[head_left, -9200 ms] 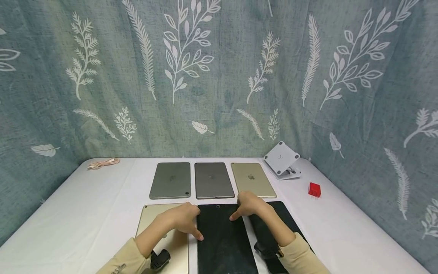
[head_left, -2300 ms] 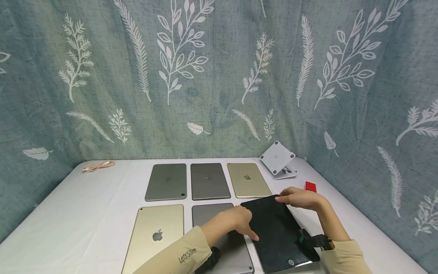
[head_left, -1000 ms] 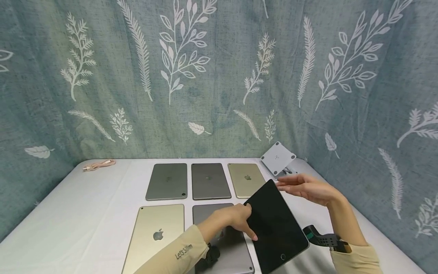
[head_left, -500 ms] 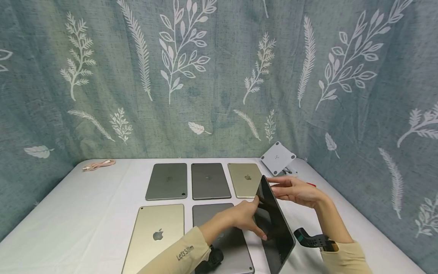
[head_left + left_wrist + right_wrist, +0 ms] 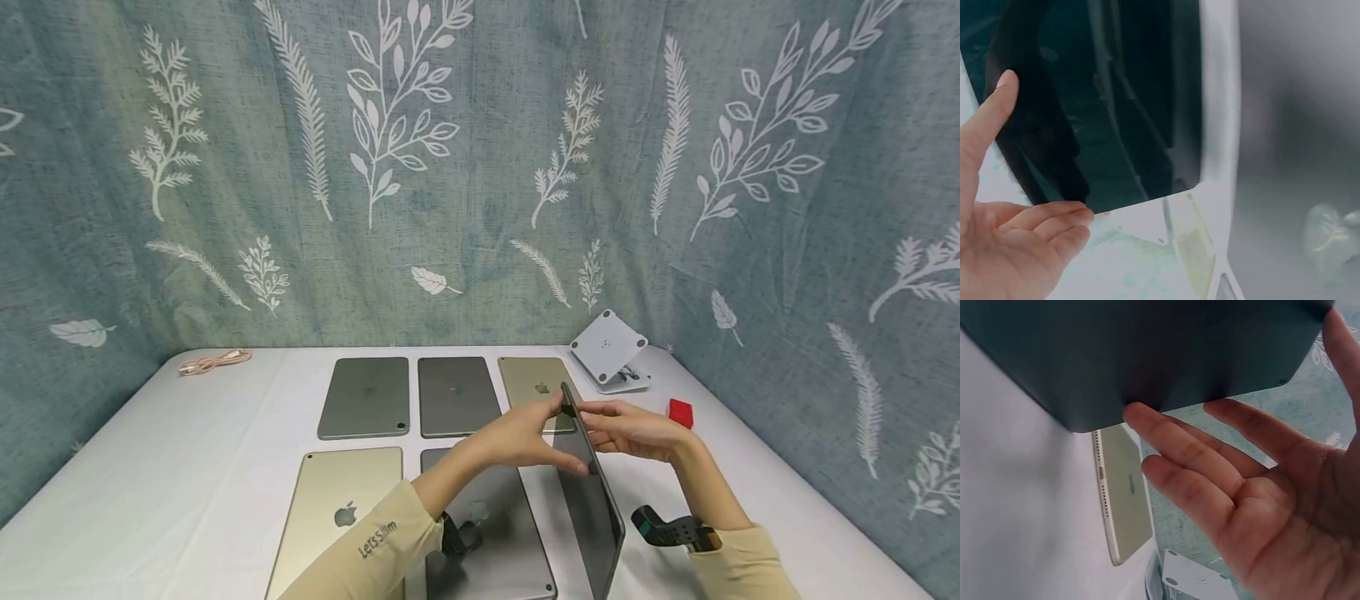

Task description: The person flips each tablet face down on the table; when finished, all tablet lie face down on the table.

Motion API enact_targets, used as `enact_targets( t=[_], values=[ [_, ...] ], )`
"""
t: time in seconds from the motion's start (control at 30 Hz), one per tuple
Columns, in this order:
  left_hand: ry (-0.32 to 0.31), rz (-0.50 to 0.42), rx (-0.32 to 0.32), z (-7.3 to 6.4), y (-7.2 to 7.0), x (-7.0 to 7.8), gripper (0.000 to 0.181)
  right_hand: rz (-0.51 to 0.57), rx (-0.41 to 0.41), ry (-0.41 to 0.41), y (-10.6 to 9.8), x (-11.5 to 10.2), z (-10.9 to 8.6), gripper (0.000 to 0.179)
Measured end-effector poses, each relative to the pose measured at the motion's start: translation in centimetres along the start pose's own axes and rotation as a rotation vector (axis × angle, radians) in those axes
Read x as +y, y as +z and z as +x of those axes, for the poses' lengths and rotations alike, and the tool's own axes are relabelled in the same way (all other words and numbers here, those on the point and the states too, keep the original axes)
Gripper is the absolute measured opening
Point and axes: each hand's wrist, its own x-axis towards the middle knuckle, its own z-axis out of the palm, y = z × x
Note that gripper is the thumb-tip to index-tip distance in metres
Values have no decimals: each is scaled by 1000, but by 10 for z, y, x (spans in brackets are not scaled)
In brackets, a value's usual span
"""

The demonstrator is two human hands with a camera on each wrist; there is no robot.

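Observation:
A dark tablet (image 5: pixel 588 508) stands tilted on a long edge at the front right, its black screen toward the left. At its far end, my left hand (image 5: pixel 517 437) reaches in with thumb and fingers spread wide. In the left wrist view, the left thumb lies over the tablet screen (image 5: pixel 1135 112) and straight fingers touch its far short edge. Behind the tablet, my right hand (image 5: pixel 630 429) holds the far end. The right wrist view shows right fingertips against the short edge of the dark back (image 5: pixel 1147 350), with the thumb at the corner.
A grey tablet (image 5: pixel 495 542) and a gold tablet (image 5: pixel 322 517) lie face down at the front. Behind them lie a green tablet (image 5: pixel 365 400), another grey tablet (image 5: pixel 457 396) and a gold one (image 5: pixel 528 379). Beyond are a silver stand (image 5: pixel 609 350), red charger plug (image 5: pixel 680 412) and pink cable (image 5: pixel 215 362).
The dark tablet has turned from lying screen up to nearly upright on edge. My left hand has shifted toward its far end; my right hand, earlier off it, has come in to its back.

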Motion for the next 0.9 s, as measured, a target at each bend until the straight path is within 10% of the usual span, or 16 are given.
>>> enact_targets(
  t=[0.23,0.9],
  values=[
    [8,-45,18,-3,-24,6,93,-71,19,68,5,5,4,84],
    [-46,195,-76,-22,-56,-15,69,-566,89,189,32,5,26,68]
  ],
)
